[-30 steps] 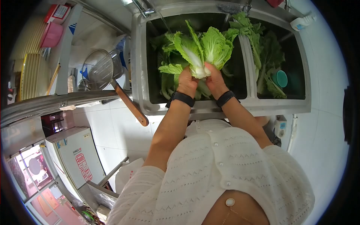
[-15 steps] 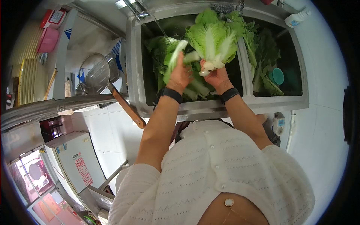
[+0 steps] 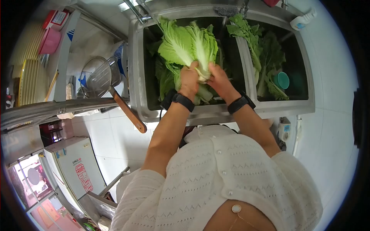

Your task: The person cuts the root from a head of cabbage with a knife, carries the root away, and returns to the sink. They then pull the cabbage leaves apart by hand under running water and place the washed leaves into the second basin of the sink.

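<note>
Both my hands grip a bunch of napa cabbage leaves [image 3: 185, 44] by its white stem end, above the left basin of the metal sink [image 3: 140, 69]. My left hand [image 3: 189, 80] closes on the left side of the stems, and my right hand [image 3: 220, 81] closes on the right side. The green leaf tops fan out away from me, near the tap [image 3: 143, 17]. Below and to the left, more cabbage leaves [image 3: 165, 79] lie in the basin, partly hidden by my hands.
Leafy greens [image 3: 269, 57] and a teal cup [image 3: 281, 80] lie in the right basin, some leaves draped over the divider. A white bottle [image 3: 303, 20] stands at the far right corner. On the left, a strainer's wooden handle [image 3: 129, 111] juts out beside the sink.
The cabbage bunch has moved left, from my right hand alone to both hands. The separate leaf at my left hand is no longer distinguishable, and that hand now grips the stems.
</note>
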Available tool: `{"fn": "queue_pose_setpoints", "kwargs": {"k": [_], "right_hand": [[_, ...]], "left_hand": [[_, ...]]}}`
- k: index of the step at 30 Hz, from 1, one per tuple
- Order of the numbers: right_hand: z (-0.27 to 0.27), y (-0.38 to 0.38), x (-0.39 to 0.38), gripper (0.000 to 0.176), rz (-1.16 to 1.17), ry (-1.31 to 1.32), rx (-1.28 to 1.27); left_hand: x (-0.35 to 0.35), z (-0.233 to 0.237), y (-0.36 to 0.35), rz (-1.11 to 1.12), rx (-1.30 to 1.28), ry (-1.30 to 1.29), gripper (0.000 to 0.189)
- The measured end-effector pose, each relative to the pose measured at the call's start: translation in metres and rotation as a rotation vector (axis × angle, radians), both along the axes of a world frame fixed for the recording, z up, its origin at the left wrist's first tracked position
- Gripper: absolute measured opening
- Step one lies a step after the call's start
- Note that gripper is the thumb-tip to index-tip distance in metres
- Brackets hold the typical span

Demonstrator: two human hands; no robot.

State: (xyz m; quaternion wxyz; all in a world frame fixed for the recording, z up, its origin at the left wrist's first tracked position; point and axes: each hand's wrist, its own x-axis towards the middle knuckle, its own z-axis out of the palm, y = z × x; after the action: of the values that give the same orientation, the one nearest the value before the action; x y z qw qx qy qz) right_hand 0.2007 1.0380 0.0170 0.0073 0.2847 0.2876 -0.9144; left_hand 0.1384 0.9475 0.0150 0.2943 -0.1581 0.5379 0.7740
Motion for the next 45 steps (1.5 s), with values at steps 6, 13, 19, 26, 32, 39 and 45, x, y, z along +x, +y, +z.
{"fn": "queue_pose_setpoints", "kwargs": {"k": [6, 13, 19, 26, 32, 39, 45], "right_hand": [[-0.013, -0.002, -0.003, 0.045, -0.16, -0.047, 0.493], [-0.007, -0.011, -0.001, 0.035, -0.32, 0.065, 0.507], [-0.004, -0.013, -0.011, 0.038, -0.588, 0.046, 0.319], [-0.02, 0.011, -0.004, 0.032, -0.413, 0.086, -0.4], [-0.017, 0.045, 0.019, 0.034, 0.024, 0.281, -0.209], [0.014, 0.05, 0.033, 0.053, 0.212, 0.077, 0.508], [0.026, 0.04, 0.06, 0.056, 0.546, 0.227, 0.602]], "left_hand": [[0.017, 0.005, 0.01, 0.087, 0.063, 0.145, 0.035], [0.018, 0.006, 0.02, 0.226, -0.153, 0.186, 0.033], [0.006, 0.031, 0.028, 0.544, 0.122, -0.233, 0.032], [-0.007, -0.014, 0.01, 0.256, 0.719, -0.43, 0.021], [-0.012, 0.003, -0.043, -0.315, -0.177, 0.633, 0.028], [0.017, 0.008, -0.038, -0.571, -0.997, 1.084, 0.077], [0.033, 0.023, -0.028, -0.697, -0.947, 1.925, 0.067]]}}
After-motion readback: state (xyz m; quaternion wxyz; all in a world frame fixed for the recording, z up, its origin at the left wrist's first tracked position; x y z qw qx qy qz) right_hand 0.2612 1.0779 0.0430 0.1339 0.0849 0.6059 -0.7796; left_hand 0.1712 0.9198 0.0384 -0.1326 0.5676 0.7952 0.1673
